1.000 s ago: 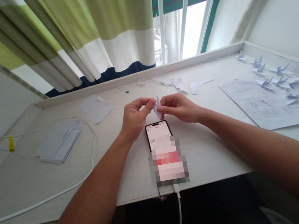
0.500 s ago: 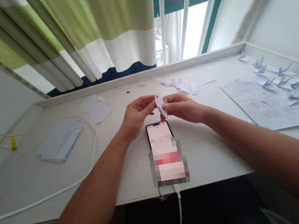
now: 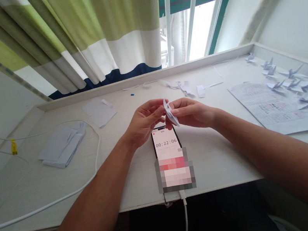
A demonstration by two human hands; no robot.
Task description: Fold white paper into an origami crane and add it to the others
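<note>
Between my two hands, just above the far end of a phone (image 3: 166, 143), is a small piece of folded white paper (image 3: 171, 113). My left hand (image 3: 146, 121) pinches its left edge with thumb and fingers. From the other side, my right hand (image 3: 190, 112) grips it, thumb on top and fingers curled beneath. Part of the paper is hidden behind the fingers. The phone lies face up below, showing a timer, with its lower half blurred out. A white cable (image 3: 183, 199) is plugged into its near end.
Several folded paper cranes (image 3: 291, 73) stand at the right, some on a written sheet (image 3: 254, 104). Stacked paper (image 3: 63, 145) and a looped white cable (image 3: 98, 152) lie left. Paper scraps (image 3: 183, 88) are near the back ledge, below a curtain (image 3: 127, 25) and barred window.
The folded paper has shifted slightly right and turned, showing more of its side. Both hands have moved a little with it, and the phone's timer digits are now uncovered.
</note>
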